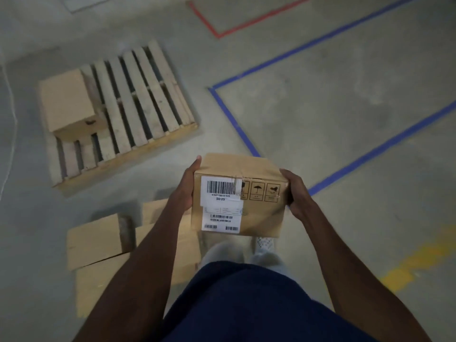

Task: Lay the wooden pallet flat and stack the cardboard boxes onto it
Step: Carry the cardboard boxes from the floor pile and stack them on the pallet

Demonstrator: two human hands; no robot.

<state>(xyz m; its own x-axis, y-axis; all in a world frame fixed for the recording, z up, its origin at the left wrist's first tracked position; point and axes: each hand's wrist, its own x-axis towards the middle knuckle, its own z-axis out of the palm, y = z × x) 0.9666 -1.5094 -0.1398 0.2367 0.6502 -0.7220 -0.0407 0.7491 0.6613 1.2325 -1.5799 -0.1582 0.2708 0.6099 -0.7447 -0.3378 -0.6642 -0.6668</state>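
The wooden pallet (pixel 148 99) lies flat on the concrete floor at upper left. One cardboard box (pixel 67 102) stands on its left corner. I hold a smaller cardboard box (pixel 259 211) with white barcode labels in front of me, above the floor. My left hand (pixel 187 186) grips its left side and my right hand (pixel 294 193) grips its right side. More cardboard boxes (pixel 95 240) lie on the floor at lower left, partly hidden by my left arm.
Blue tape lines (pixel 232 119) mark a bay on the floor to the right. A red tape corner (pixel 217 33) lies at the top. A yellow mark (pixel 417 260) is at lower right. My feet (pixel 264 245) stand under the held box.
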